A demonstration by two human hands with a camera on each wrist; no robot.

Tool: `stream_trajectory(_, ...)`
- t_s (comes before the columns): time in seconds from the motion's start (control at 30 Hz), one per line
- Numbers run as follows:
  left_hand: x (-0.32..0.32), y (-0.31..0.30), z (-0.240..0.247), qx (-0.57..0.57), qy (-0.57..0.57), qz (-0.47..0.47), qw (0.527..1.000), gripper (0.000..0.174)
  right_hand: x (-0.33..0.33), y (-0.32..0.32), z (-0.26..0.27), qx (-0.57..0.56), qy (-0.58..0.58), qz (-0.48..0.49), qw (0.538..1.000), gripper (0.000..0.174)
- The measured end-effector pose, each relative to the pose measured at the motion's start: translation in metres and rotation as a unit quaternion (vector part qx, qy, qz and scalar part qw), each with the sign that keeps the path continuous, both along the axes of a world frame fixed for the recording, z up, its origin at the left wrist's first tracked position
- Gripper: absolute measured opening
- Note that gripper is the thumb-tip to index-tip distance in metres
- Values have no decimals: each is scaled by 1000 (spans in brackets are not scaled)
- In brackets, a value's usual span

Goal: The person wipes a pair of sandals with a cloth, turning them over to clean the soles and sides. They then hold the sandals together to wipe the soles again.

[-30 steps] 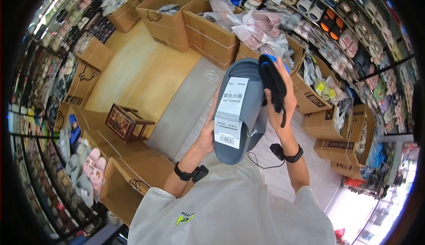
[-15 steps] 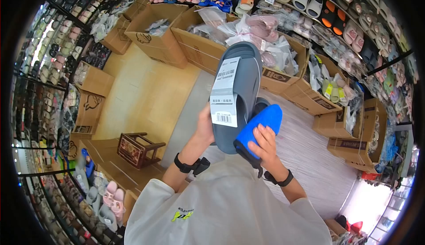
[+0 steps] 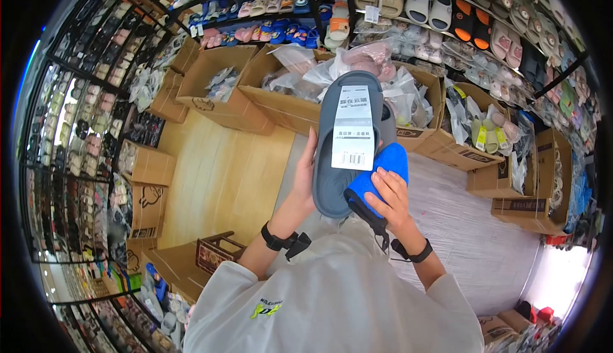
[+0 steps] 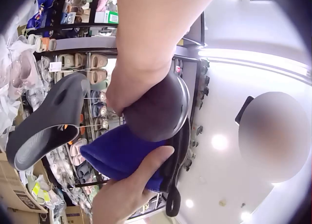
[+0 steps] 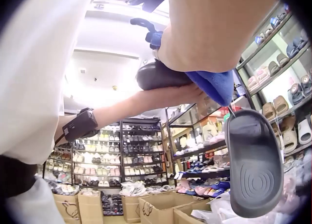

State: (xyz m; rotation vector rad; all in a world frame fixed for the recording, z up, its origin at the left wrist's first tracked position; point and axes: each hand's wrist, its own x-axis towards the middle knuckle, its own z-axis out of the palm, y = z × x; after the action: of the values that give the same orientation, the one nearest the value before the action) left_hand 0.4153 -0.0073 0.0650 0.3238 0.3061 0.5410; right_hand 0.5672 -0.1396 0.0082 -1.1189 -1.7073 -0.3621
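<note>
A pair of grey slippers (image 3: 348, 145) bound by a white paper label (image 3: 354, 128) is held upright in front of my chest. My left hand (image 3: 305, 173) grips the slippers at their left edge near the heel; in the left wrist view its fingers curl round the dark heel (image 4: 156, 109). My right hand (image 3: 387, 193) holds a blue cloth (image 3: 378, 175) with a black edge against the slippers' lower right side. The cloth (image 4: 124, 153) shows under the heel in the left wrist view. The right wrist view shows the grey sole (image 5: 253, 168) and the cloth (image 5: 214, 85).
Open cardboard boxes (image 3: 220, 88) with bagged slippers stand on the floor ahead. Racks of slippers (image 3: 447, 8) line the walls all round. A box of bagged pairs (image 3: 476, 133) sits to the right, a small wooden stool (image 3: 214, 254) to the lower left.
The slippers have turned from tilted to nearly upright. The right hand with the cloth came down from the slippers' top to their lower right side. The view has swung towards the shelves.
</note>
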Motion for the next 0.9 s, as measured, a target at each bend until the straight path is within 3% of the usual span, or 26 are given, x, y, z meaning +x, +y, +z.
stream_trajectory(0.13, 20, 19, -7, 20, 7, -19, 1000, 77, 16, -3, 32, -126, -46, -92, 987, 47)
stream_trajectory(0.17, 28, 20, -6, 23, 0, -27, 999, 66, 18, -3, 34, -158, -48, -117, 979, 59)
stream_trajectory(0.3, 64, 17, -5, 71, 87, -35, 993, 61, 16, 2, 37, -225, 41, -216, 949, 68)
stream_trajectory(0.4, 88, 17, -8, 92, 83, -20, 992, 59, 20, 9, 40, -245, 124, -206, 939, 56)
stream_trajectory(0.5, 111, 36, -18, 87, 88, -37, 992, 59, 25, 13, 44, -250, 184, -172, 935, 62)
stream_trajectory(0.63, 145, 74, -4, 28, 26, -73, 997, 51, 51, 10, 40, -265, 134, -125, 947, 53)
stream_trajectory(0.73, 174, 103, 0, 39, 81, -112, 990, 49, 75, 10, 31, -242, 189, -56, 950, 54)
stream_trajectory(0.83, 201, 123, 1, 109, 81, -160, 978, 50, 88, 11, 43, -242, 422, -107, 867, 52)
stream_trajectory(0.9, 221, 139, -3, 128, 67, -209, 967, 61, 98, 1, 16, -224, 442, -275, 824, 37)
